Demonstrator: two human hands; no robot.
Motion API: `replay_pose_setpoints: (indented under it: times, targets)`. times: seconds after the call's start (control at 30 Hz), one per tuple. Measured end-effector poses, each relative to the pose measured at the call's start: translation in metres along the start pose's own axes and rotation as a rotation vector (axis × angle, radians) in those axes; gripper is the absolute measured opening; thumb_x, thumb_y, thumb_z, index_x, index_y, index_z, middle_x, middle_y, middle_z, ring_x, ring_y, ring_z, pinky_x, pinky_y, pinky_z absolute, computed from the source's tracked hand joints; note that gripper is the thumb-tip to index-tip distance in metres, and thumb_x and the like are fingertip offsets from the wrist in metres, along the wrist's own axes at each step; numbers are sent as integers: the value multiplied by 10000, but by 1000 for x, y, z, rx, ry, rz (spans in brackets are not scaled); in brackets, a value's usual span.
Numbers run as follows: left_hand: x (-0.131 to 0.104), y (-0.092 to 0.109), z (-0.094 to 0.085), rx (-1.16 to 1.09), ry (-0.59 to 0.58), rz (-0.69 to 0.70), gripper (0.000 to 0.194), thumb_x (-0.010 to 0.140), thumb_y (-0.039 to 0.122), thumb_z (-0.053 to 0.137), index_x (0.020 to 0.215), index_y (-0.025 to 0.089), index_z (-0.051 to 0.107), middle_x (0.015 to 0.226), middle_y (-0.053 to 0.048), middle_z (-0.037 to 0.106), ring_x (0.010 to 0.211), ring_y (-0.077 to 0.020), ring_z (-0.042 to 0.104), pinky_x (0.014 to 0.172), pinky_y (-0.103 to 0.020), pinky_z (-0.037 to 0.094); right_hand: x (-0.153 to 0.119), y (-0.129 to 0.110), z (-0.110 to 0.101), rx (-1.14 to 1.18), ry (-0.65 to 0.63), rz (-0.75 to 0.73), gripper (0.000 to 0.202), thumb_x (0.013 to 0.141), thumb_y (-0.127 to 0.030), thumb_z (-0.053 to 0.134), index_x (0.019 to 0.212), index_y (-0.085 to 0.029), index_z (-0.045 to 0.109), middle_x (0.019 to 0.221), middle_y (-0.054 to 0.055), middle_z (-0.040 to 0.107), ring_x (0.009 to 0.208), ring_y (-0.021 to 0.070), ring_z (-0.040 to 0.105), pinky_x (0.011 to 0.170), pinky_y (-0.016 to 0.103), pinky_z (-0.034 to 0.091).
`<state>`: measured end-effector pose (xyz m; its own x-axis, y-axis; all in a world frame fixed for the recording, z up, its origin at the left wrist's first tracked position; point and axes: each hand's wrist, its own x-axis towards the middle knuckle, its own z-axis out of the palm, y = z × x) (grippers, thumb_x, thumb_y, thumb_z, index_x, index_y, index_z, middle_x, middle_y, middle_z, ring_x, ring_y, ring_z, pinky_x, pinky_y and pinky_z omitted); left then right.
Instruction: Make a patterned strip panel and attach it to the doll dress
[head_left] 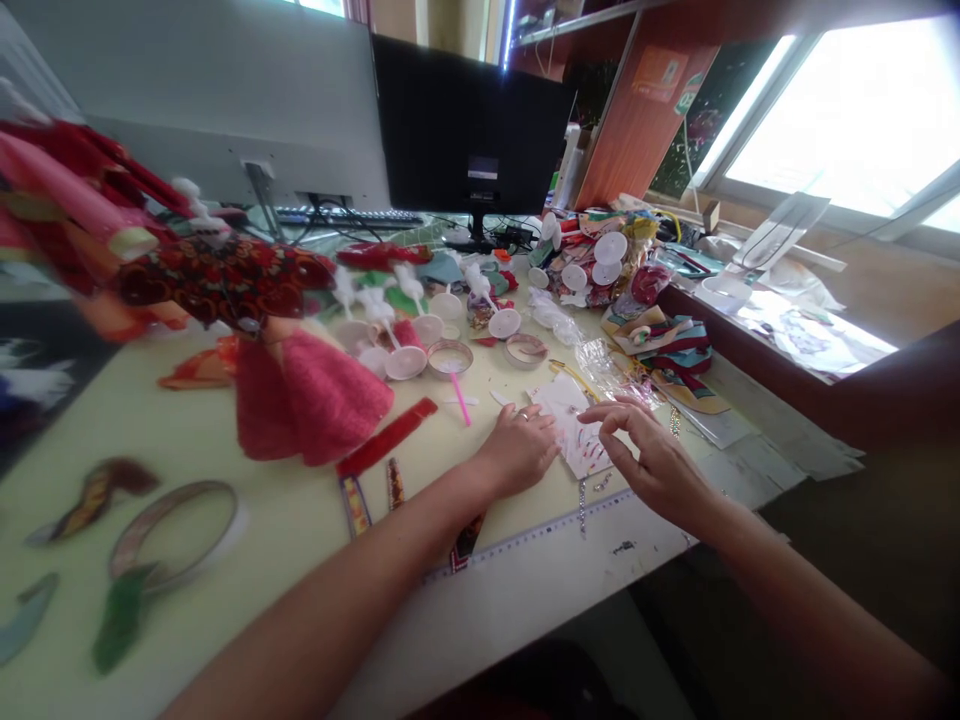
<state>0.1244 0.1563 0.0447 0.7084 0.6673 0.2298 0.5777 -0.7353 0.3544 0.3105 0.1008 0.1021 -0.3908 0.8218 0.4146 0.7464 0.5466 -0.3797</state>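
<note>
My left hand (pixel 521 450), with a ring on one finger, is at the left edge of a small white card (pixel 581 440). Its fingers are bent together against the card, and the fingertips are partly hidden. Over the card's right side hovers my right hand (pixel 649 455), index finger stretched out and thumb apart from it, with nothing visible between them. Small red and dark bits lie on the card. Just below it a short glittering rhinestone chain (pixel 583 505) lies beside a ruler strip (pixel 540 535).
A doll in a pink skirt (pixel 311 395) stands at left. Rolls of tape (pixel 176 535), a red ribbon (pixel 386 437) and a pink stick (pixel 460 400) lie about. White doll stands (pixel 405 362), fabric scraps (pixel 664 345) and a monitor (pixel 472 130) are behind.
</note>
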Motion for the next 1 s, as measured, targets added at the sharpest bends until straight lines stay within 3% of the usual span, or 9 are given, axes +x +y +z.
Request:
replay_pose_setpoints:
  times: [0.13,0.23,0.4,0.5,0.67,0.8,1.0]
  targets:
    - [-3,2,-15,-44,70,-9,269,921,255,438,1098,187,629,1262,-49,595,1231,-219,471,1023,-412,339,-5,-19,2,28,8,4,83,897,-198,439,834,-252,440,1040,58,644,1065,235,558,1011,518,353]
    - [-20,2,-33,-67,113,-36,279,906,261,476,1133,173,613,1224,-57,620,1198,-190,500,1002,-357,373,-9,-36,6,82,-4,-25,92,882,-177,461,839,-258,457,980,41,646,968,219,599,1021,517,346]
    - [-85,1,-65,-143,190,-50,245,895,248,507,1094,156,616,1112,-59,669,1081,-191,570,973,-370,409,-13,-67,22,183,-42,-45,128,867,-140,478,851,-267,477,913,32,622,909,208,597,991,493,384]
    - [-132,6,-74,-108,199,-47,220,903,200,476,1067,166,619,1057,-55,671,1020,-197,578,945,-395,431,-14,-82,34,251,-29,-25,120,861,-147,488,837,-265,490,899,51,605,903,225,586,894,464,452]
    - [-180,18,-62,24,214,55,239,863,123,501,1079,134,603,1023,-81,672,997,-206,581,980,-429,427,-11,-96,55,298,19,59,104,858,-170,493,800,-255,512,865,54,596,863,228,588,795,422,496]
    - [-188,22,-48,161,196,177,190,850,119,534,1016,107,626,1032,-112,678,1004,-233,588,980,-469,439,-8,-101,68,350,32,147,109,853,-176,508,767,-243,516,827,42,597,819,209,598,731,371,510]
    - [-193,19,-45,227,148,276,189,861,145,539,1017,86,627,1071,-117,665,1011,-263,576,952,-457,451,-8,-106,75,399,23,228,111,855,-179,517,761,-238,519,801,30,593,793,192,594,735,345,499]
